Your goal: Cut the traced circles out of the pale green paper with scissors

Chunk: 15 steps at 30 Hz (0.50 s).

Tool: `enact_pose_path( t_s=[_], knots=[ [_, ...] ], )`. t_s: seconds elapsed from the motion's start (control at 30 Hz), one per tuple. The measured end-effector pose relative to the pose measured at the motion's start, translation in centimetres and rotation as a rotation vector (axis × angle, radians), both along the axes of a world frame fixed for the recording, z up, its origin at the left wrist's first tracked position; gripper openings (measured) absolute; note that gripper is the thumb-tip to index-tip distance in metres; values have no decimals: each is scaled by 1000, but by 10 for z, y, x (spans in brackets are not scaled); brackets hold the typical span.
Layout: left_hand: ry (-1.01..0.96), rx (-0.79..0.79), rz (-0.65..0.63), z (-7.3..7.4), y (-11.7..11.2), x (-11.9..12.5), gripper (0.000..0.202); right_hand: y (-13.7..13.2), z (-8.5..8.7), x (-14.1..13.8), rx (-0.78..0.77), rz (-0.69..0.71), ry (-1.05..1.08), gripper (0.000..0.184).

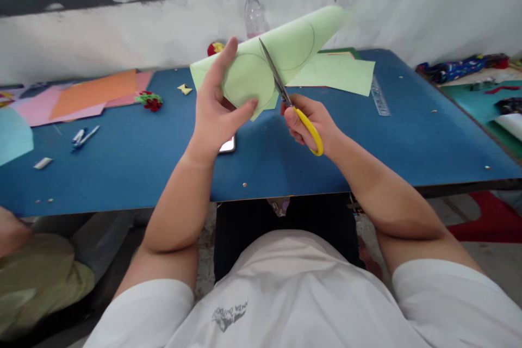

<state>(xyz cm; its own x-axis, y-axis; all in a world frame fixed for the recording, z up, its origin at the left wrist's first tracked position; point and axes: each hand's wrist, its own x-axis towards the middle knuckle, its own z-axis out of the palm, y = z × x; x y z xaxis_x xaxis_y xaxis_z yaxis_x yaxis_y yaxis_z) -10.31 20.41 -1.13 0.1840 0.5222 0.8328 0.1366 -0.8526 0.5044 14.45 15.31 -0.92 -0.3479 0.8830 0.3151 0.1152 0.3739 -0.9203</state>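
Observation:
My left hand (220, 98) grips a light green sheet of paper (248, 79) at its left part, thumb in front, holding it above the table. Circles are drawn in outline on the sheet, and its far right end curls over. In my right hand (310, 119) is a pair of scissors (309, 129) with yellow handles. The dark blades point up and lie against the paper between two of the drawn circles, near its upper edge. Below my left hand a phone (228, 144) lies on the table, partly hidden.
On the blue table (171, 174) lie orange paper (95, 95), pens (85, 137), a red and green flower-like piece (150, 100), more green paper (346, 73) and a clear ruler (379, 97). A plastic bottle (255, 13) stands by the wall. Another person (41, 283) sits at left.

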Motion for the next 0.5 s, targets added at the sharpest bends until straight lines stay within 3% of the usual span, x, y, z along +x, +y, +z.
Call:
enact_pose_path(
  t_s=[0.23, 0.4, 0.5],
  knots=[
    [46, -152, 13, -1, 12, -8, 110, 0, 1, 1, 11, -26, -25, 83],
    [42, -135, 79, -3, 14, -8, 106, 0, 3, 1, 16, -24, -27, 82],
    [3, -85, 32, -1, 8, -6, 103, 0, 3, 2, 25, -28, -29, 83]
  ],
)
